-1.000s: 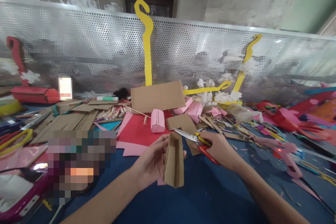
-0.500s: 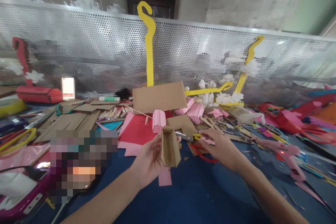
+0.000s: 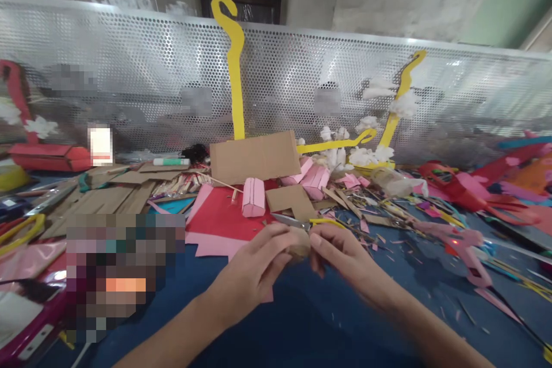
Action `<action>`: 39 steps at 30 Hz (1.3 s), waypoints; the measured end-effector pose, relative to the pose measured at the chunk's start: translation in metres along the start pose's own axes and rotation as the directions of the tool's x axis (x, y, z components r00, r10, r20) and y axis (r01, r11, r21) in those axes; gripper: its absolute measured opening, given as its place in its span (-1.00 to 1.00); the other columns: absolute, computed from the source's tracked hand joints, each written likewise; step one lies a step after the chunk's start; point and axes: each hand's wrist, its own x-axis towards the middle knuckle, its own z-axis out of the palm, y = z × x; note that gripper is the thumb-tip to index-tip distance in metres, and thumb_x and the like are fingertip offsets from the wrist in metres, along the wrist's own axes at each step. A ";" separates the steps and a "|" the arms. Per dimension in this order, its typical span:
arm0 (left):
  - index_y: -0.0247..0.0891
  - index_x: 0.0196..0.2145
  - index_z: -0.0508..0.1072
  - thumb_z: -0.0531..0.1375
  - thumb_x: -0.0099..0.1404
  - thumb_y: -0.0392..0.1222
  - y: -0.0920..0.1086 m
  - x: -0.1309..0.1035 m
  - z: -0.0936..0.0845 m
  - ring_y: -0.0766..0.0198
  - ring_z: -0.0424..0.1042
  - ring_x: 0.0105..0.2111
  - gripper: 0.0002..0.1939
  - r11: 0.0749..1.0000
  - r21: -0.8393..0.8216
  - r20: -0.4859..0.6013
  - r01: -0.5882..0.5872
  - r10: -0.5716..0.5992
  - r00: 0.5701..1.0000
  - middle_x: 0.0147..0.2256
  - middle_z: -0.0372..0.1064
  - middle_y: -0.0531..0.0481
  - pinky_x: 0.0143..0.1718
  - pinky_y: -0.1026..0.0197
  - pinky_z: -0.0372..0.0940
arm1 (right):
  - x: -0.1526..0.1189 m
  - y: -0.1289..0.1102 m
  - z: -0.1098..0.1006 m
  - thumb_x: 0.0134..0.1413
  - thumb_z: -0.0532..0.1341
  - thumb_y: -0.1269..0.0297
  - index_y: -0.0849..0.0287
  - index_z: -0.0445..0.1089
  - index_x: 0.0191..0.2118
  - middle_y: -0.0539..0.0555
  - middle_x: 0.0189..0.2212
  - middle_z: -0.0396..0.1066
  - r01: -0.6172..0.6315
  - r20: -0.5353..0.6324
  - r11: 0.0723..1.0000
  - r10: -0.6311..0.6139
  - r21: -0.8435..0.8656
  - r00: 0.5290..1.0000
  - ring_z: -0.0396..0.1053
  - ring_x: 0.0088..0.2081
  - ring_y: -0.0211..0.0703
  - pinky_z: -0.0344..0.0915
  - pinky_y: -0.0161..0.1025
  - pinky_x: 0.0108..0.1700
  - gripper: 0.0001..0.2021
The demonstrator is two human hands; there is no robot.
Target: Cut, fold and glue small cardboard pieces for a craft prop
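Note:
My left hand (image 3: 267,253) is closed around a small folded cardboard box (image 3: 299,243), whose open hollow is turned out of sight. At the box's right edge, my right hand (image 3: 336,248) has its fingers curled and its thumb against the cardboard; its lower fingers are blurred. Just behind both hands lie scissors (image 3: 297,222) with yellow handles. A flat cardboard offcut (image 3: 291,201) and a small pink box (image 3: 253,197) are beyond them. Red sheet (image 3: 219,213) and pink paper (image 3: 211,246) spread out to the left.
A cardboard panel (image 3: 254,158) leans before a tall yellow hook-shaped piece (image 3: 236,80). A pink glue gun (image 3: 468,247) with a lit red light lies at right. Paper scraps litter the blue table (image 3: 310,322). A perforated metal screen (image 3: 276,75) stands behind.
The cardboard box has been turned so its hollow no longer faces me. My right hand has left the scissors and come left to the box. The view has shifted slightly right.

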 end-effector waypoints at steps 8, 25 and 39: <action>-0.15 0.07 0.55 0.38 0.21 -0.38 -0.007 0.001 -0.001 -0.04 0.31 0.21 -0.54 0.976 -0.197 -0.140 0.087 -0.116 0.983 0.11 0.44 -0.15 0.36 0.00 0.03 | 0.000 0.009 0.003 0.23 0.28 -0.03 0.16 0.30 -0.46 -0.09 -0.63 0.24 0.010 -0.114 0.982 0.011 0.189 0.993 0.16 -0.57 -0.33 0.12 -0.34 -0.51 -0.61; -0.10 0.07 0.55 0.37 0.24 -0.35 -0.015 -0.002 0.003 0.01 0.34 0.21 -0.55 0.995 -0.091 -0.159 0.039 -0.054 0.986 0.15 0.44 -0.11 0.36 0.01 0.08 | 0.000 0.007 0.006 0.21 0.27 -0.09 0.13 0.28 -0.43 -0.07 -0.57 0.27 0.008 -0.024 0.999 -0.007 0.051 1.000 0.21 -0.53 -0.29 0.17 -0.31 -0.46 -0.60; -0.06 0.01 0.58 0.27 0.34 -0.35 -0.017 -0.001 0.000 0.04 0.37 0.16 -0.67 0.989 0.121 -0.075 -0.084 0.093 0.993 0.11 0.46 -0.10 0.29 -0.02 0.14 | 0.000 0.005 0.007 0.21 0.27 -0.09 0.14 0.26 -0.44 -0.08 -0.59 0.26 0.007 -0.054 0.999 -0.005 0.033 0.999 0.20 -0.56 -0.32 0.14 -0.32 -0.48 -0.59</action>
